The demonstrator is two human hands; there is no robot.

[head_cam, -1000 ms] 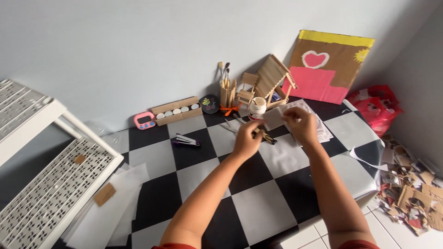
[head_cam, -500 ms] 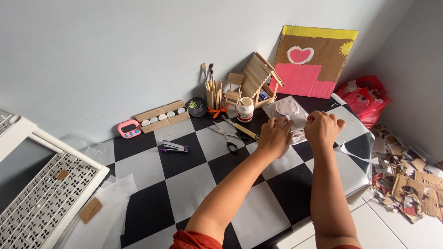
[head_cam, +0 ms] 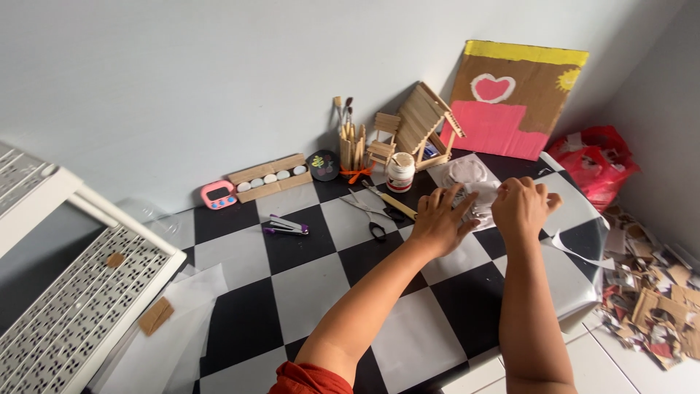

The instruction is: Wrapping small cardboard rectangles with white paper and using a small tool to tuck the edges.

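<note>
Scissors (head_cam: 372,216), jar (head_cam: 399,172) and stick house (head_cam: 423,124) just beyond the hands; stapler (head_cam: 284,226), timer (head_cam: 219,195) farther left.

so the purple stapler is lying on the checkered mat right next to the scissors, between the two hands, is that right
Not quite. The head view shows the purple stapler on the checkered mat, but well apart from the scissors and off to the left of both hands, not between the left hand and right hand.

head view | worn on head | looks down and forward | checkered table (head_cam: 306,284) near | single view
</note>
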